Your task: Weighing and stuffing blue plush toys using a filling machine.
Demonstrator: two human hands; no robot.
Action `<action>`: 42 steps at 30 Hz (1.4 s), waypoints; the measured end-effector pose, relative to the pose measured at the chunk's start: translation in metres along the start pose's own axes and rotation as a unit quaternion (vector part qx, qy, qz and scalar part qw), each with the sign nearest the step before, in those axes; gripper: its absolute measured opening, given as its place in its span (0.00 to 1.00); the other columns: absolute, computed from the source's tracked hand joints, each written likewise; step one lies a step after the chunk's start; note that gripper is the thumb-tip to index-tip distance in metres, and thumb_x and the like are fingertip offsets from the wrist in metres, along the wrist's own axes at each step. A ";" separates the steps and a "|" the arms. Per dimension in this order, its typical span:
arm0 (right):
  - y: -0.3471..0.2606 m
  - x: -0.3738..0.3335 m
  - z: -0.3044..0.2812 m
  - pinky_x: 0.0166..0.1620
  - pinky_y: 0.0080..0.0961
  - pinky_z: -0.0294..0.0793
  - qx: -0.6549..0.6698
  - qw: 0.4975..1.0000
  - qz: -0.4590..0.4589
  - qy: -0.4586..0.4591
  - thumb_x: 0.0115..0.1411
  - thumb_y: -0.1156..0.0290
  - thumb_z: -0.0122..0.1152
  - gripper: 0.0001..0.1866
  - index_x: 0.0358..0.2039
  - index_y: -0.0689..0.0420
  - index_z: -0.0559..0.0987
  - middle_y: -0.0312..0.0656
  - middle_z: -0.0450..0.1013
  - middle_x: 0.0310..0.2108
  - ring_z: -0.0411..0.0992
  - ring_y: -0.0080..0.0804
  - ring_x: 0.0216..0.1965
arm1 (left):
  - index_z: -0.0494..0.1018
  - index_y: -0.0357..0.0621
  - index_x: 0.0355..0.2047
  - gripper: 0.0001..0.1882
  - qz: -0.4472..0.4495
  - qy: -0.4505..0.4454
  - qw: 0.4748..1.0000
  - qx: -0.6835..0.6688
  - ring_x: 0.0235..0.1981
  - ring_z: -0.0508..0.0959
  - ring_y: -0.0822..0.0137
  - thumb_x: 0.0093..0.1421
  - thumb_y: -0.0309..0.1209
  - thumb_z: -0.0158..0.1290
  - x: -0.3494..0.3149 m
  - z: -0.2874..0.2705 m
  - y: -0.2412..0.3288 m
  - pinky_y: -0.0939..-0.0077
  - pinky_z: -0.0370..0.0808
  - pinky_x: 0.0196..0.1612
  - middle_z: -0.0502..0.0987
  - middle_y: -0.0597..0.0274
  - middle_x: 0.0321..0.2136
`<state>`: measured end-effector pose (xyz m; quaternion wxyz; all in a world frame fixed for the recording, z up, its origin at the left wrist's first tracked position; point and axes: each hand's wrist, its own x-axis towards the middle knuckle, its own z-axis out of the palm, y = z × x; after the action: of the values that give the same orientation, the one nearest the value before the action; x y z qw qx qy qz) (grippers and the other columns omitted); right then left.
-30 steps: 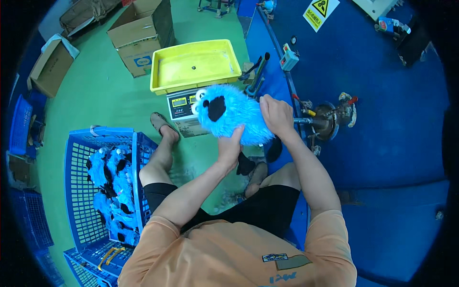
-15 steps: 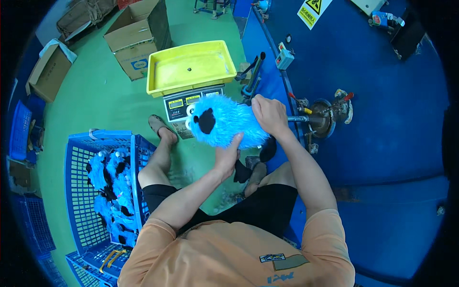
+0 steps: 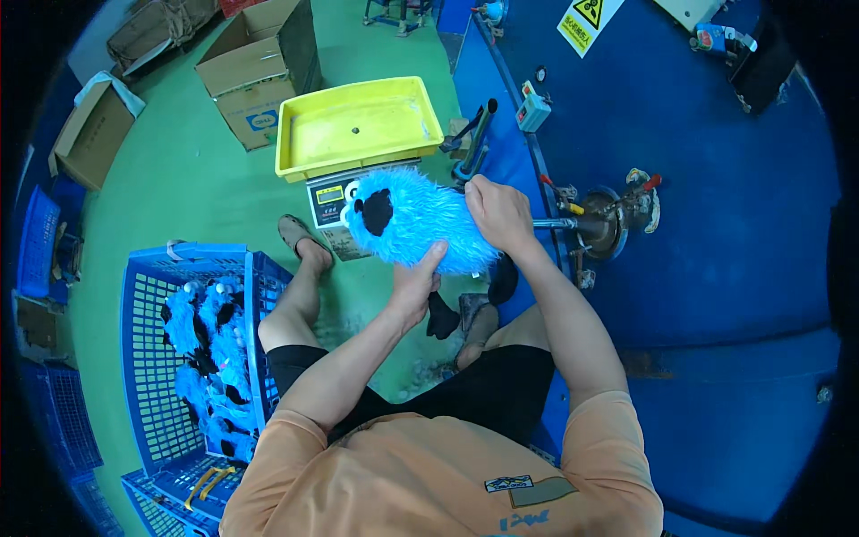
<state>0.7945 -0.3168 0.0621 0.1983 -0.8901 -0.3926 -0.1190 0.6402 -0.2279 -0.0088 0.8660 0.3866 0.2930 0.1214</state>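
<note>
The camera sits on top of the person's head. It looks down and a bit ahead, right way up. It sees very wide, so straight edges bend and the corners go dark. The yellow tray [image 3: 358, 106] is in the top middle of the view, and we look down into it. The orange shirt [image 3: 420, 474] is closest to the camera, well below the yellow tray in the view. The hands [image 3: 503, 217] are between the two. The green floor [image 3: 188, 197] shows left of the yellow tray, and a blue panel [image 3: 707, 233] fills its right.
</note>
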 end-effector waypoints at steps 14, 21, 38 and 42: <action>-0.012 0.004 0.007 0.29 0.53 0.71 0.026 0.999 0.015 -0.014 0.67 0.61 0.48 0.14 0.30 0.58 0.73 0.54 0.77 0.23 0.74 0.62 0.25 | 0.72 0.49 0.43 0.14 0.050 0.002 0.999 -0.006 0.20 0.62 0.80 0.61 0.37 0.62 -0.002 -0.006 0.021 0.85 0.57 0.21 0.71 0.72 0.27; -0.019 0.010 0.011 0.32 0.54 0.70 0.052 0.998 0.014 -0.036 0.67 0.60 0.47 0.14 0.32 0.57 0.73 0.55 0.77 0.25 0.74 0.62 0.27 | 0.70 0.49 0.44 0.14 0.052 0.003 0.999 0.015 0.20 0.63 0.81 0.62 0.37 0.61 -0.005 -0.015 0.036 0.87 0.55 0.20 0.71 0.71 0.29; 0.006 0.003 -0.010 0.30 0.46 0.71 0.027 0.996 0.084 -0.020 0.65 0.57 0.54 0.15 0.29 0.56 0.77 0.45 0.78 0.23 0.75 0.53 0.24 | 0.70 0.49 0.35 0.16 0.163 -0.066 0.984 -0.037 0.16 0.60 0.81 0.64 0.47 0.59 0.111 -0.046 0.235 0.88 0.55 0.18 0.65 0.72 0.19; 0.004 0.005 -0.009 0.29 0.46 0.72 0.032 0.996 0.077 -0.013 0.65 0.58 0.54 0.16 0.28 0.56 0.76 0.45 0.78 0.23 0.75 0.54 0.23 | 0.71 0.46 0.36 0.15 0.161 -0.020 0.987 0.004 0.17 0.63 0.79 0.65 0.44 0.56 0.148 -0.054 0.198 0.85 0.60 0.20 0.68 0.69 0.20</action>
<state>0.8000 -0.3199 0.0715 0.2297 -0.9126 -0.3290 -0.0792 0.7293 0.0022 0.0479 0.8395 0.4344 0.2100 0.2500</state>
